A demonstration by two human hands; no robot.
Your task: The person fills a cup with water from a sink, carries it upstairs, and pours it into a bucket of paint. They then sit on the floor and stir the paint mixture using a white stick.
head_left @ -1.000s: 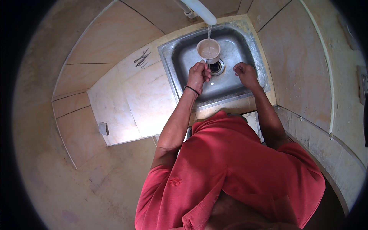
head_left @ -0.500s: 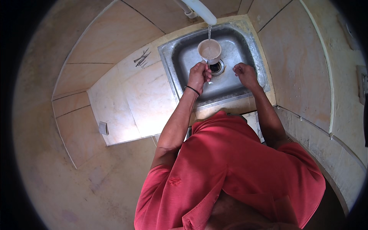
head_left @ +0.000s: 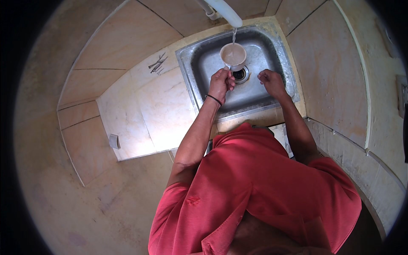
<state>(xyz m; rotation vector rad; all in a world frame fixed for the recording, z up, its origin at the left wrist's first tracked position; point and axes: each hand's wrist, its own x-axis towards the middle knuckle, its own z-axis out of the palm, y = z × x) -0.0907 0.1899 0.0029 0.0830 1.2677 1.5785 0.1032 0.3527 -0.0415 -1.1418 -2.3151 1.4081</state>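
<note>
Over the metal sink [head_left: 208, 95] my left hand [head_left: 220, 83] is closed on the handle of a light-coloured cup [head_left: 233, 57]. A thin stream of water [head_left: 234, 35] falls into the cup from a white spout [head_left: 225, 12] above. The cup's mouth faces up, and the liquid inside looks pale brown. Just below it the round drain [head_left: 240, 75] shows in the basin. My right hand [head_left: 272, 81] hovers over the right side of the basin, apart from the cup. Its fingers are curled inward, and whatever they may hold is hidden.
Left of the sink runs a pale tiled counter [head_left: 140, 112]. Several thin dark metal utensils [head_left: 158, 63] lie at its back edge, and a small grey-white object [head_left: 114, 141] sits at its left front corner. A tiled wall [head_left: 327, 63] rises close on the right.
Almost nothing differs. The cup stays under the stream in my left hand, and my right hand keeps its place; the whole view has shifted very slightly.
</note>
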